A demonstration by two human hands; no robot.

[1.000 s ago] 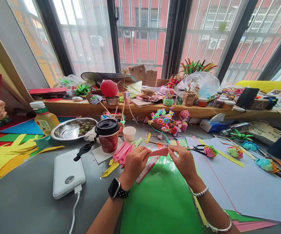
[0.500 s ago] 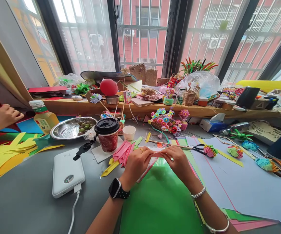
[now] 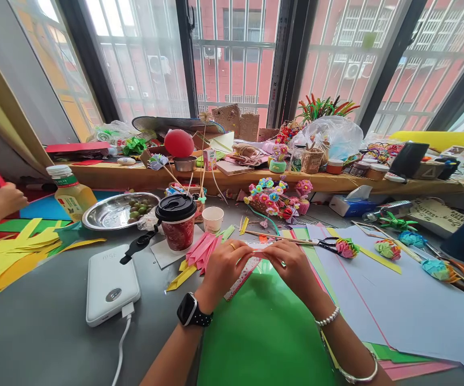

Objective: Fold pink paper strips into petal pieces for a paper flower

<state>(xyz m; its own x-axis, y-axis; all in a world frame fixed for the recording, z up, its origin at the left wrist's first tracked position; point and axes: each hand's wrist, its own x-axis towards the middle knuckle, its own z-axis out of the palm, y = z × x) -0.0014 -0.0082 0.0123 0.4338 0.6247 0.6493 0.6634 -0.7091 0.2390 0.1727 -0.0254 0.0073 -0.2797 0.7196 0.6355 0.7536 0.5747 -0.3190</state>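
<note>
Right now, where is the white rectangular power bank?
In the head view the white power bank lies on the grey table, left of the left hand, near the black-lidded red paper cup.

A small pink-red paper piece sits pinched between the fingertips of the left hand and the right hand, which meet close together over it. Most of it is hidden by the fingers, so only a narrow sliver shows. It is held up off the table, just above the far edge of the glossy green sheet and roughly level, its long side running left to right. Its folds cannot be made out
</note>
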